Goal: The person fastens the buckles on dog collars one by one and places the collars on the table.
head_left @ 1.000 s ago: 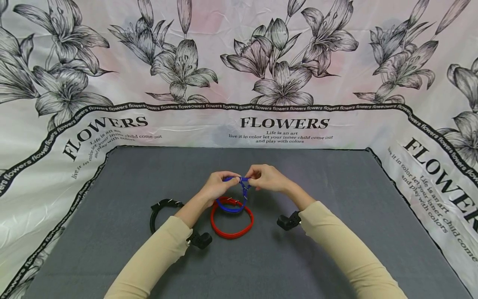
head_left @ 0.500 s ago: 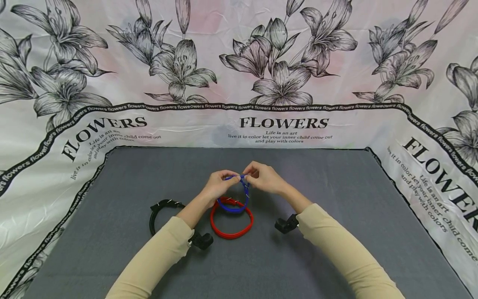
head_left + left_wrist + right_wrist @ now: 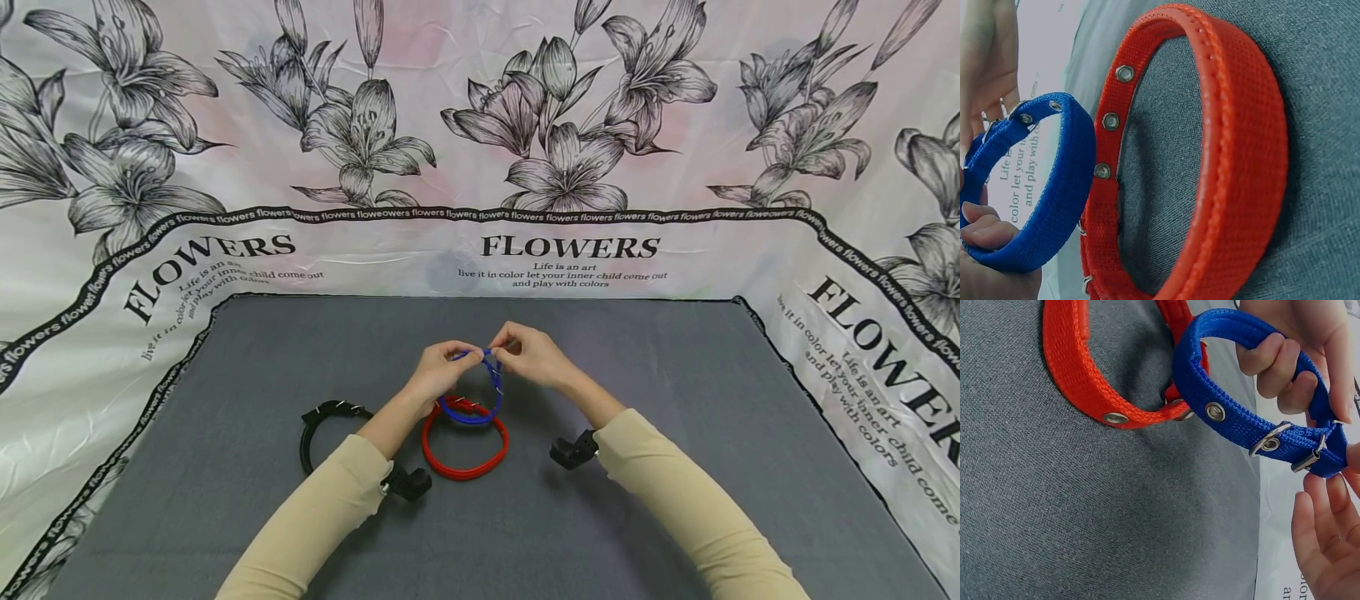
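Observation:
Both hands hold a blue collar (image 3: 480, 392) above the grey mat. My left hand (image 3: 441, 372) grips its band with curled fingers, seen in the right wrist view around the blue collar (image 3: 1235, 419). My right hand (image 3: 528, 357) pinches the buckle end, where metal buckles (image 3: 1285, 447) show. The loop of the blue collar (image 3: 1041, 187) hangs just over a red collar (image 3: 465, 450) lying flat on the mat. The red collar (image 3: 1235, 156) has metal eyelets along its strap, and the red collar (image 3: 1085, 375) lies under the blue one.
A black collar (image 3: 330, 417) lies on the grey mat (image 3: 675, 467) left of my left forearm. Black wrist cameras (image 3: 573, 450) sit by each sleeve. A flower-printed cloth (image 3: 570, 167) rises behind and along both sides of the mat.
My hands have drawn slightly closer together at the blue collar's buckle and lifted a little. The red and black collars have not moved.

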Available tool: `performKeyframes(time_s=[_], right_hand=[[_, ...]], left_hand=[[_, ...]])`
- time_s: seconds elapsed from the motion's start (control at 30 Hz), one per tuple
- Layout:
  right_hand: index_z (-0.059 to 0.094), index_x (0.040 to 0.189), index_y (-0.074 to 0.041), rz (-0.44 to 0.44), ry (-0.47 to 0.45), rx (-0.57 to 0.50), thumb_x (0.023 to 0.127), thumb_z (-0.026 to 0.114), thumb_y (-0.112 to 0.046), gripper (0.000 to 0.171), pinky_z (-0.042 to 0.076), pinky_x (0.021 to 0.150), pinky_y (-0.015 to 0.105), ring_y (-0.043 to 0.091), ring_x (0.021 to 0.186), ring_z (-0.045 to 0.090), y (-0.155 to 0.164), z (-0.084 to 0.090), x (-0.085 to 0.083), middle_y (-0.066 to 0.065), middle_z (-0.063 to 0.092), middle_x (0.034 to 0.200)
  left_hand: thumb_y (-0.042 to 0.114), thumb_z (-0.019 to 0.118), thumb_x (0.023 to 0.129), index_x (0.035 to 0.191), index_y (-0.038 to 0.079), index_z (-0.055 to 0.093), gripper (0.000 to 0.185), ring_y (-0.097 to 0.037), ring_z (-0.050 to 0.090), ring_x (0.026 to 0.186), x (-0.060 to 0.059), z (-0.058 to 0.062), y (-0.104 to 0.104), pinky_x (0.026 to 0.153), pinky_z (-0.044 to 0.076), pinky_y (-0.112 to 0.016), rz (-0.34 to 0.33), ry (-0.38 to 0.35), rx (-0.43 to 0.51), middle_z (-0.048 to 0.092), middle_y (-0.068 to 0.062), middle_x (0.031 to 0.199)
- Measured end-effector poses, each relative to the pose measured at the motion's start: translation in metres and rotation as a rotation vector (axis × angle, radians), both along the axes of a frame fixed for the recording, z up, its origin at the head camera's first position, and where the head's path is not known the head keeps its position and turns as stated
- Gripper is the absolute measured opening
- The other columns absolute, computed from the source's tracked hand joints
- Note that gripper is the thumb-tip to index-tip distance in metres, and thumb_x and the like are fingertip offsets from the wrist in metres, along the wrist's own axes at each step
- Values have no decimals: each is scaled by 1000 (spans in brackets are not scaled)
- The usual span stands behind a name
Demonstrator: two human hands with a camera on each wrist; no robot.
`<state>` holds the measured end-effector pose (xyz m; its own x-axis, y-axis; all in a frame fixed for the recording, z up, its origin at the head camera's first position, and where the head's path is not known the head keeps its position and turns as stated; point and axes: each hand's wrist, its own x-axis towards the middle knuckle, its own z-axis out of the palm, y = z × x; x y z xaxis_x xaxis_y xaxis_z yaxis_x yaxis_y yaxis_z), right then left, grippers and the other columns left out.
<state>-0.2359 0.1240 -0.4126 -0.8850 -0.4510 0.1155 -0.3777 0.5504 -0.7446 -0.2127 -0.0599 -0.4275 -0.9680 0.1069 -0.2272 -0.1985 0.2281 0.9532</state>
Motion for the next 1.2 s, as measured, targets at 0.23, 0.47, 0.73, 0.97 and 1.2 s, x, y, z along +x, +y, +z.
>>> performKeyframes(time_s=[0.23, 0.47, 0.73, 0.97, 1.2], right_hand=[[61, 89, -10, 39, 95, 41, 88, 62, -14, 4, 50, 63, 26, 16, 79, 63, -4, -3, 3, 5, 62, 92], [58, 98, -8, 70, 156, 98, 84, 67, -11, 16, 52, 69, 26, 19, 87, 61, -9, -4, 7, 7, 57, 98], [59, 94, -8, -10, 263, 141, 81, 65, -3, 15, 51, 68, 27, 16, 83, 61, -15, -4, 11, 5, 59, 94], [60, 92, -10, -16, 302, 161, 80, 66, -2, 15, 51, 67, 29, 15, 79, 60, -15, -5, 11, 4, 60, 89], [60, 91, -9, -6, 308, 154, 79, 67, -2, 16, 51, 68, 28, 15, 80, 61, -12, -5, 10, 4, 59, 90]], left_hand=[[33, 64, 86, 102, 16, 68, 23, -10, 31, 44, 0, -1, 3, 48, 30, -26, 14, -3, 29, 39, 4, 57], [32, 63, 88, 102, 16, 68, 22, -13, 36, 52, -1, -1, 3, 59, 38, -28, 47, -29, 81, 56, -7, 93], [30, 62, 89, 103, 14, 65, 22, -12, 43, 57, -1, 0, 3, 56, 43, -26, 28, -9, 103, 59, -13, 88], [30, 63, 88, 106, 11, 60, 25, -30, 62, 72, -2, -1, -4, 64, 53, -34, -53, 60, 4, 66, -19, 100], [21, 68, 84, 103, 14, 64, 21, -24, 63, 80, -1, 6, -9, 65, 52, -32, -110, 195, -203, 66, -8, 99]])
